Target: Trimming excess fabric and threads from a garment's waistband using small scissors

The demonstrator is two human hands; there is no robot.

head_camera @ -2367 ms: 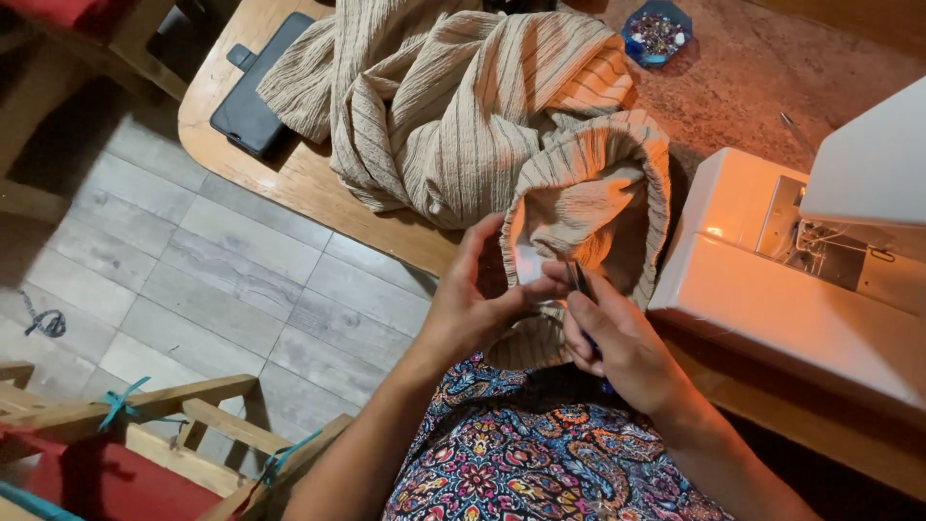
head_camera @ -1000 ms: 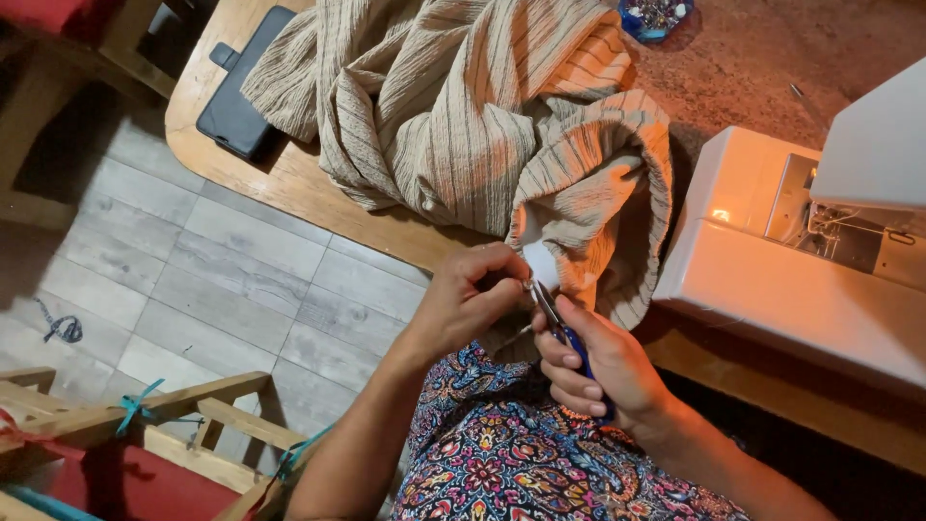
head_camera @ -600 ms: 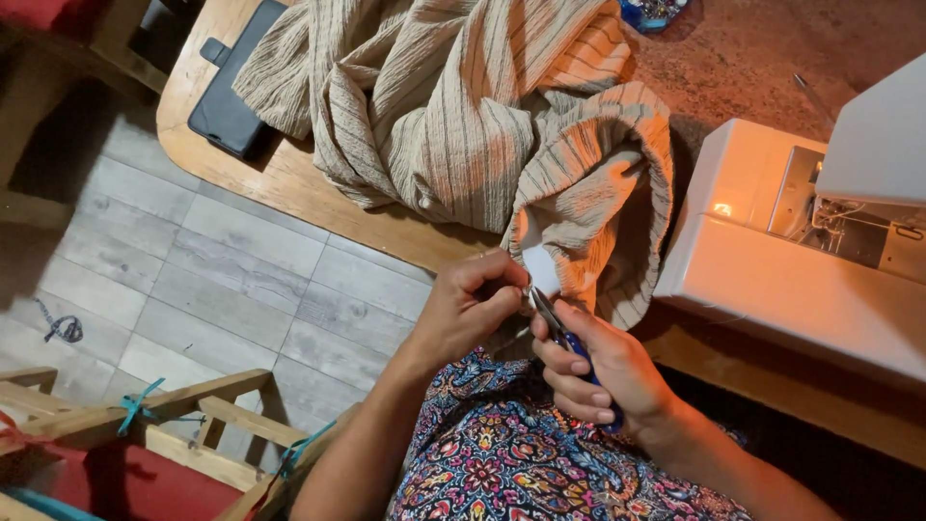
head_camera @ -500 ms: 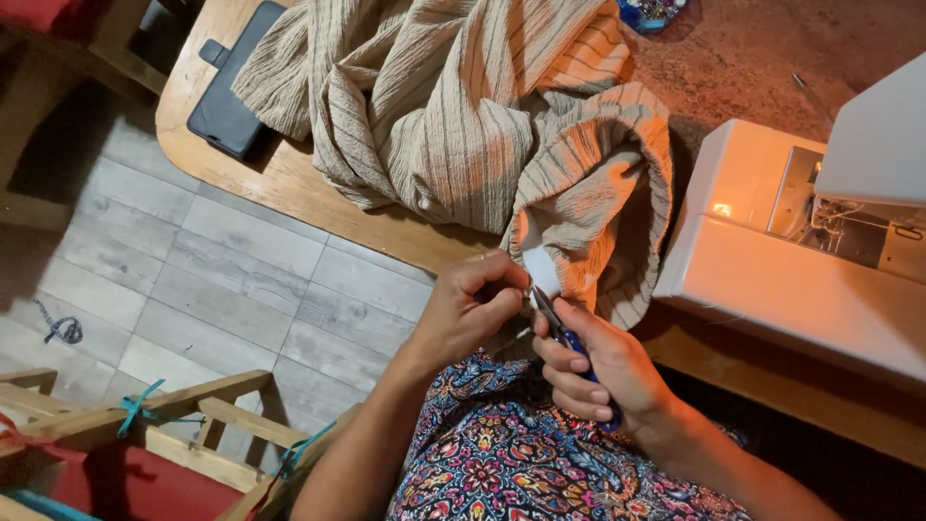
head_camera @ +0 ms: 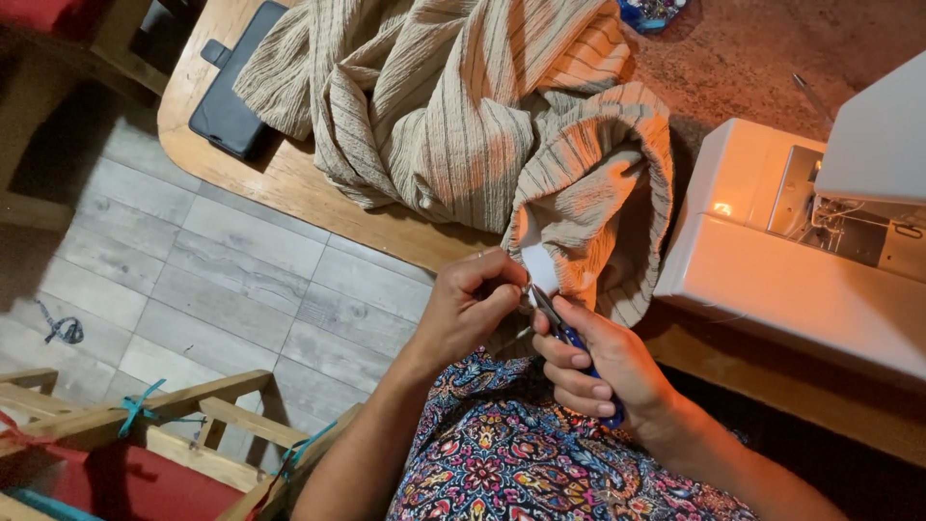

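The person sits at the near edge of the wooden desk (head_camera: 289,183), both hands drawn together just above a lap covered in bright patterned cloth. The left hand (head_camera: 468,314) has its fingers pinched tight on a small white tab (head_camera: 536,265) sewn at the edge of the striped beige fabric (head_camera: 463,106), holding it up off the lap. The right hand (head_camera: 603,362) is curled around a pair of blue-handled thread snips (head_camera: 564,333), whose metal tips touch the fabric right beside the pinching fingers; whether the blades are parted I cannot tell.

The rest of the fabric lies bunched in a heap across the far part of the desk. To the right stands a white sewing machine (head_camera: 801,251) with its lamp glowing. A black phone case (head_camera: 231,92) lies on the left end of the desk, above grey floor tiles (head_camera: 193,280).
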